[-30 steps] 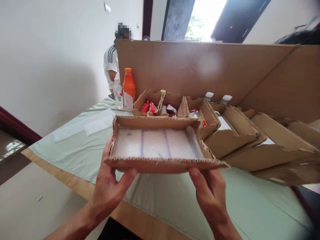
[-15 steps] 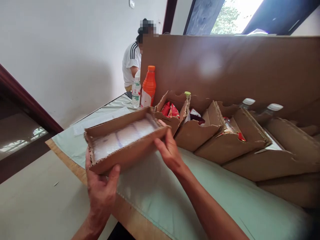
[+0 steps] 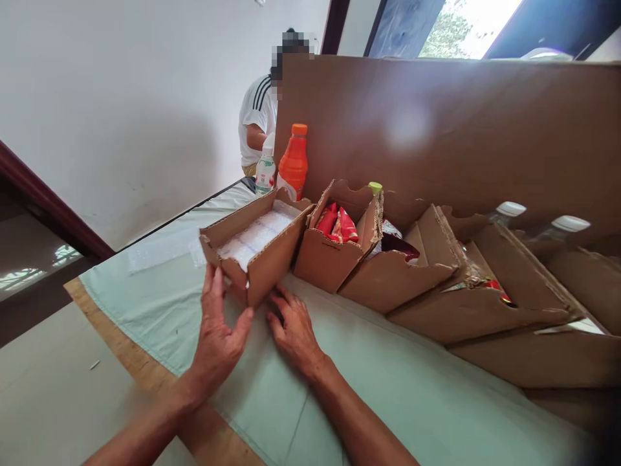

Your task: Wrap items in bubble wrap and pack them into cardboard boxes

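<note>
A small open cardboard box [image 3: 264, 272] stands at the left end of a row of boxes, with bubble-wrapped packs [image 3: 259, 232] inside. My left hand [image 3: 220, 330] spans its near end, fingers at the left corner and thumb by the lower right corner. My right hand [image 3: 295, 323] rests low beside the box's right side, fingers spread a little near its bottom edge, not wrapped round anything. Just to the right, another cardboard box [image 3: 323, 265] holds red packets [image 3: 339, 225].
More slanted cardboard boxes [image 3: 485, 317] line the table [image 3: 388, 382] to the right, before a tall cardboard panel [image 3: 436, 129]. An orange bottle [image 3: 294, 158] and a clear bottle [image 3: 264, 175] stand behind. A person in a white shirt [image 3: 255, 123] sits beyond.
The box with bubble-wrapped packs has moved down and back, from my two-handed hold to beside the row, its near end turned toward me. My right hand has let go of its far end.
</note>
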### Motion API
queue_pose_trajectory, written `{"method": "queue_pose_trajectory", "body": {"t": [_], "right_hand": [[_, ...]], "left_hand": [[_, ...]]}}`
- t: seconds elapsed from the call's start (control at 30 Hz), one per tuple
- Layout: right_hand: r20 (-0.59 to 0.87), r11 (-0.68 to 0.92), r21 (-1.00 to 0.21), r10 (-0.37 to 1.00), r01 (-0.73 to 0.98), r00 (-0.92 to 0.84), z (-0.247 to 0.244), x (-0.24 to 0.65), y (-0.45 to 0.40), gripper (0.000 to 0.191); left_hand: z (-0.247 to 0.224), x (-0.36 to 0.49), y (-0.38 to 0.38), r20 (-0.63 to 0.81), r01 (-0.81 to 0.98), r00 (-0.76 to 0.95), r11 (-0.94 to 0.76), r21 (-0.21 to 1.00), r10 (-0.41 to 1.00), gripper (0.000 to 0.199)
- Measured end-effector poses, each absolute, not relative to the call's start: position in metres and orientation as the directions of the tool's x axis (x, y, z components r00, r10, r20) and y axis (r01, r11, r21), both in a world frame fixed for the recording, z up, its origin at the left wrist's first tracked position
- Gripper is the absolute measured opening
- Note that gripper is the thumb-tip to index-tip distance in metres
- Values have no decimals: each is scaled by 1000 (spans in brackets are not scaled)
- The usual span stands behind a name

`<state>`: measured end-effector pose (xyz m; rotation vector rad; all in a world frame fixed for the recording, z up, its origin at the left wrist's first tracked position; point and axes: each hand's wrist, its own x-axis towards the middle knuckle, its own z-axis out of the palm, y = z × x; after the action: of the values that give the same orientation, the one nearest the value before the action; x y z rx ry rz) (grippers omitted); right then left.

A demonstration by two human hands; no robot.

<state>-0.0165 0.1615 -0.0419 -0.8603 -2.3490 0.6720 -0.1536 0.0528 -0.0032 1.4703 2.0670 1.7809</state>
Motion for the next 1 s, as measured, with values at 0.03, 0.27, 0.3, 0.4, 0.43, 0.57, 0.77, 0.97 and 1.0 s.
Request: {"method": "queue_pose_trajectory", "body": {"t": [0.03,0.27,0.3,0.4,0.43,0.57,0.77,0.97,1.0], "right_hand": [[317,674,-601,695,430,-645,-43,-17,161,28],[317,634,-585,753,505,-577,-35,-16,161,26],[316,629,-584,758,512,-571,-35,-16,161,26],[311,631,-576,757,520,-574,-34,-18,160,25],[310,633,-571,756,523,-577,-34,-19,160,24],[309,629,-555,764,545,-567,-36,-21,160,19],[334,658,-563,735,501,-590,-37,-17,162,18],[351,677,-559,716,479,-603,-36,-18,164,18],[353,677,-559,717,480,-600,-36,-18,164,18]], "left_hand": [[-3,-155,63,522,620,-506,-131,773,687,90],[-17,-139,129,343,432,-371,-166,886,863,94],[-21,-134,135,302,402,-344,-151,903,889,93],[-32,-124,143,270,395,-284,-144,907,920,91],[-34,-122,142,277,401,-276,-151,903,920,89],[-37,-121,131,283,423,-231,-166,891,931,74],[-5,-170,136,391,718,-319,-49,695,863,47],[8,-269,164,202,814,-444,298,499,873,54],[5,-278,162,150,814,-463,353,461,874,56]]}}
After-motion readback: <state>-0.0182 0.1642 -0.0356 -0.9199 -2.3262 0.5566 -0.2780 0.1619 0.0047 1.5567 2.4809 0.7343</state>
